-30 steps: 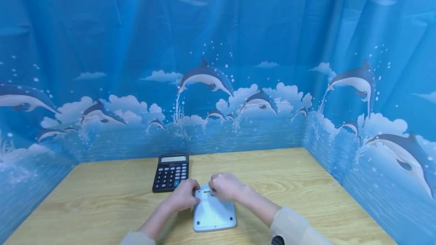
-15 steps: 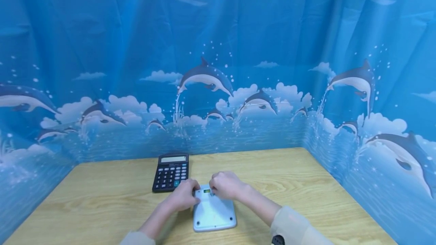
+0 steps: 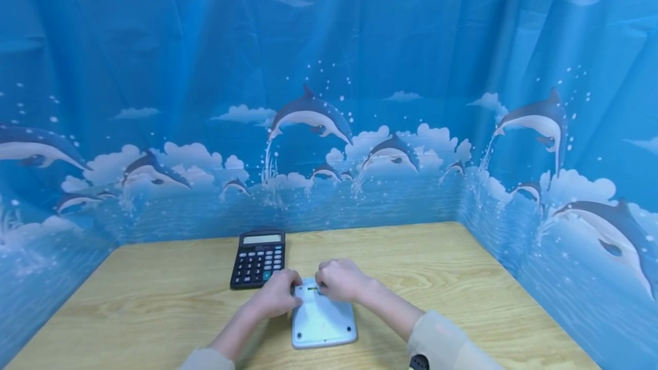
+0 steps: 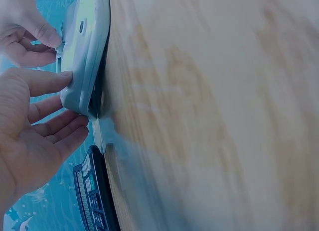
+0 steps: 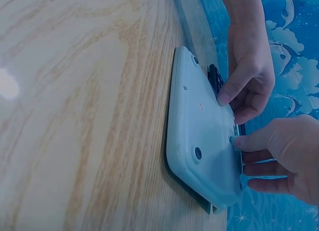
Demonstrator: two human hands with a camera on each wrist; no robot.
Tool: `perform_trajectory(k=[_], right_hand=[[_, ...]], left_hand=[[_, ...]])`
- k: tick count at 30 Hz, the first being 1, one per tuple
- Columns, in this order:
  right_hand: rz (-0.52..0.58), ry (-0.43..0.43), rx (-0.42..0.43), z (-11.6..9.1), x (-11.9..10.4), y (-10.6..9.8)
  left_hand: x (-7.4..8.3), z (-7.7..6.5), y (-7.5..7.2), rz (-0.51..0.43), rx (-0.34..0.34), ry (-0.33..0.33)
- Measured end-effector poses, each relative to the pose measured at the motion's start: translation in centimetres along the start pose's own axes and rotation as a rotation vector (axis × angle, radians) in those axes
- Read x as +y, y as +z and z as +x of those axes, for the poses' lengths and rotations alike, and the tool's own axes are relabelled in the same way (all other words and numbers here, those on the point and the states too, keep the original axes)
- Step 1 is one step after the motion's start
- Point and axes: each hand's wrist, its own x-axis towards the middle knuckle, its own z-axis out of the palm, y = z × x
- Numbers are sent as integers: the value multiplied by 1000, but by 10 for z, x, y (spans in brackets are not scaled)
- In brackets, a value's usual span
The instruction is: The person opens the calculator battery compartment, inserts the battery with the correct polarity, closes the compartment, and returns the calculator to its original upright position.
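Observation:
A white calculator-like device (image 3: 324, 321) lies face down on the table, its dark round feet showing. Near its far end is a narrow battery slot (image 3: 312, 288) with yellow-green inside. My left hand (image 3: 277, 294) grips the far left corner, thumb on the back and fingers round the edge (image 4: 70, 96). At the far right, my right hand (image 3: 340, 281) pinches the end beside the slot. Its thumb tip (image 5: 241, 141) presses a small teal piece there, while the other fingers reach behind the edge. What exactly lies under that thumb is too small to tell.
A black desk calculator (image 3: 259, 258) lies face up just beyond the left hand. The wooden table (image 3: 447, 278) is bounded at the back and sides by a blue dolphin-print curtain (image 3: 411, 73).
Both hands stay almost in place. The yellow-green patch in the slot grew larger half a second ago and is narrower again now, as the right fingers shift slightly.

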Motion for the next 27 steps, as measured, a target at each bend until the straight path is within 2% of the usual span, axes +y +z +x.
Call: perform_trajectory(k=[9,19,27], right_hand=[[-8,-10,9,1,2,3],[58,-27,9,0,3,1],[64,-49,28,-1,4,4]], left_hand=[[3,-1,0,9,4,2],[4,-1,-2,15,4,3],[3,-2,-1,9,0,-4]])
